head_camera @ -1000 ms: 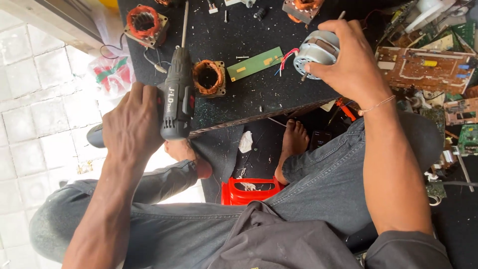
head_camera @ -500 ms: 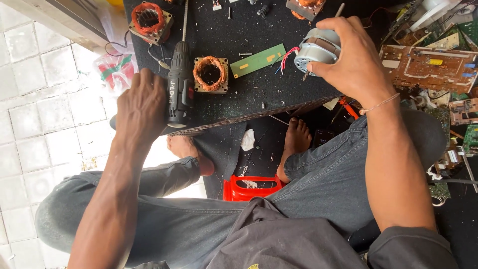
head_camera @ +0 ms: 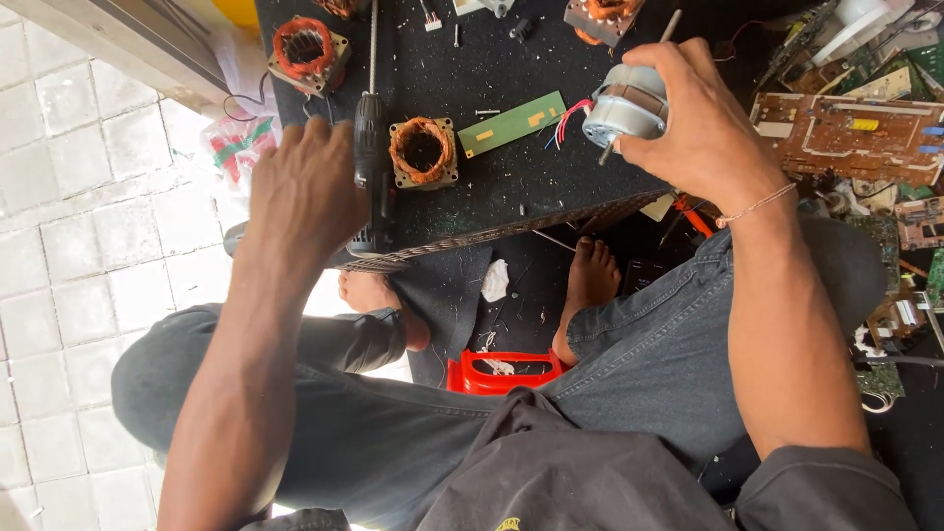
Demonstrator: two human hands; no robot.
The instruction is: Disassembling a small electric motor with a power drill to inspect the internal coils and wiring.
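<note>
Green circuit strip (head_camera: 511, 124) beside held motor (head_camera: 625, 103)

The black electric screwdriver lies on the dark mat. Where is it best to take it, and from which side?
Probably by the thick black body of the screwdriver, coming from above at its near end. It lies flat on the mat, its thin shaft pointing away, so the wide body gives the surest hold. The left hand is already there. The right hand holds the small motor.

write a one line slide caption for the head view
Right hand holds a small motor; left hand rests on an electric screwdriver.
</note>
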